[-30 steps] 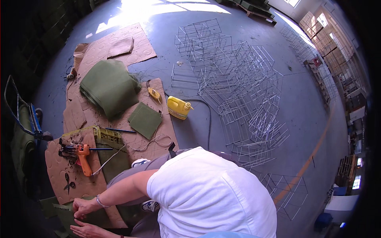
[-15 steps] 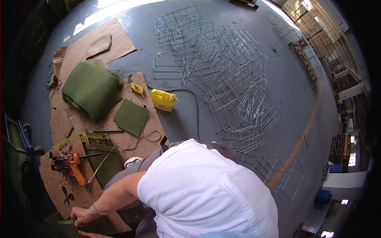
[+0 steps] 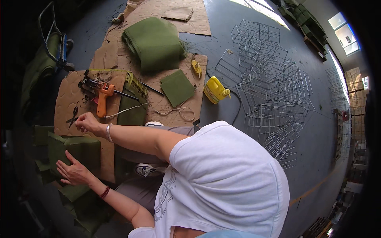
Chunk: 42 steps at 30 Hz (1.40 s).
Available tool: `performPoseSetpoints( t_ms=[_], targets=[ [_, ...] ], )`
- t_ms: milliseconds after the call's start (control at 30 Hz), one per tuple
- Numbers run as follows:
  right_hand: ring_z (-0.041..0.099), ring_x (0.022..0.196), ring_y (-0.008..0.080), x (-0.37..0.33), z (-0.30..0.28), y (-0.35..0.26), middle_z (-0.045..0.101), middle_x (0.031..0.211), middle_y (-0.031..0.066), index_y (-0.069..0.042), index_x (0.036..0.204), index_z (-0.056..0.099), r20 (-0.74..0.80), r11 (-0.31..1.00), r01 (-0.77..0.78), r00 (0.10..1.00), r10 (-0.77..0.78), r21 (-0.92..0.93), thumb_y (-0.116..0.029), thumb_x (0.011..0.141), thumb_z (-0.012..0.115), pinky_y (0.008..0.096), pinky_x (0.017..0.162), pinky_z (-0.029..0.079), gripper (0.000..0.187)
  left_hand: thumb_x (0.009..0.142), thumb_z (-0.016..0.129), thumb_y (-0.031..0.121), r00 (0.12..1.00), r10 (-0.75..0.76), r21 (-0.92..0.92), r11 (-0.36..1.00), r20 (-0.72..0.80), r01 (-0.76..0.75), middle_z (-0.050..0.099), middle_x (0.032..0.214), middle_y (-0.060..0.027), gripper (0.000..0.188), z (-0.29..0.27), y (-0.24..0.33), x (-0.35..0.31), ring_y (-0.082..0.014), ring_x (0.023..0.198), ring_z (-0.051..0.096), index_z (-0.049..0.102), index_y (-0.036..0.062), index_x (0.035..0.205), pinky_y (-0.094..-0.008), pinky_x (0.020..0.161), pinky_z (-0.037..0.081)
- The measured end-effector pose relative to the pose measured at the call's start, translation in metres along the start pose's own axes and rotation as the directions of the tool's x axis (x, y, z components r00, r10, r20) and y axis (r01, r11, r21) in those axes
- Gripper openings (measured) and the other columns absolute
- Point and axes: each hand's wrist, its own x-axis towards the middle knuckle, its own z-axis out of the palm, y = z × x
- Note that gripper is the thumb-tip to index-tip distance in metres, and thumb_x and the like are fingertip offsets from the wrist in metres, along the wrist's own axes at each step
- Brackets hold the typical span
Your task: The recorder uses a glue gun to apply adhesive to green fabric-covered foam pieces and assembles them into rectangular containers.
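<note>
My left hand (image 3: 74, 170) lies spread against the side of a box-shaped green fabric piece (image 3: 88, 152). Above that piece's upper edge is my right hand (image 3: 89, 123), thumb and fingertips pinched together; whatever is between them is too small to make out. Black scissors (image 3: 72, 117) lie on the cardboard just beyond my right fingertips. An orange-handled tool like a glue gun (image 3: 102, 101), with a white cord, rests farther off beside a yellow plastic crate (image 3: 135, 86). More green sheets (image 3: 85, 206) are below my left hand.
Cardboard (image 3: 65, 93) covers the floor, carrying a green fabric stack (image 3: 156, 43) and smaller green squares (image 3: 177, 88). A yellow jug (image 3: 215, 90) stands by its edge near a yellow power strip (image 3: 196, 68). Wire frames (image 3: 274, 79) sprawl to the right; a blue hand cart (image 3: 59, 51) is at upper left.
My view has swung left, so the scene sits farther right. The left hand has come fully into view, spread on the green piece, which now stands up as a box shape. The right hand is raised above it.
</note>
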Motion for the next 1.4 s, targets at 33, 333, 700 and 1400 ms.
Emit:
performPoseSetpoints(
  t_ms=[33,333,700,1400],
  targets=[
    [0.056,0.052,0.0114,0.009,-0.023,0.001,0.062,0.063,0.0051,-0.002,0.074,0.064,-0.083,0.998,0.044,0.995,-0.047,-0.042,-0.012,0.078,0.062,0.0239,0.045,0.042,0.011,0.086,0.044,0.063,1.0,0.005,-0.016,1.0,-0.005,-0.005,0.063,0.118,-0.004,0.067,-0.003,0.004,0.0,-0.0199,0.113,0.056,0.065,0.0047,0.11,-0.0495,0.098,0.036],
    [0.064,0.059,0.0139,0.006,-0.168,0.025,0.067,0.069,0.0067,-0.002,0.081,0.069,-0.606,0.829,-0.093,0.728,-0.321,-0.551,-0.014,0.075,0.064,0.027,0.058,0.051,0.014,0.086,0.046,0.062,0.999,-0.018,-0.039,0.999,-0.031,0.017,0.063,0.117,-0.0051,0.065,-0.004,0.016,0.008,-0.0202,0.113,0.056,0.065,0.0043,0.109,-0.0477,0.099,0.036],
    [0.066,0.062,0.0241,0.032,-0.111,0.023,0.067,0.07,0.0134,0.007,0.082,0.064,-0.528,0.806,-0.241,0.843,-0.102,-0.541,-0.035,0.07,0.077,0.0338,0.058,0.052,0.045,0.086,0.049,0.059,0.997,-0.072,-0.028,0.997,-0.007,0.072,0.061,0.119,-0.0054,0.063,-0.012,-0.002,0.003,-0.0203,0.115,0.054,0.063,0.0035,0.112,-0.0445,0.1,0.035],
    [0.061,0.063,0.0181,0.013,-0.105,-0.032,0.063,0.074,0.0084,-0.003,0.083,0.058,-0.146,0.986,-0.088,0.987,0.068,-0.139,-0.007,0.073,0.069,0.0313,0.055,0.051,0.016,0.086,0.052,0.054,0.993,-0.117,-0.191,0.974,0.024,0.119,0.06,0.12,-0.0094,0.059,-0.019,0.002,0.011,-0.0218,0.116,0.052,0.061,0.0013,0.112,-0.043,0.104,0.031]
  ],
)
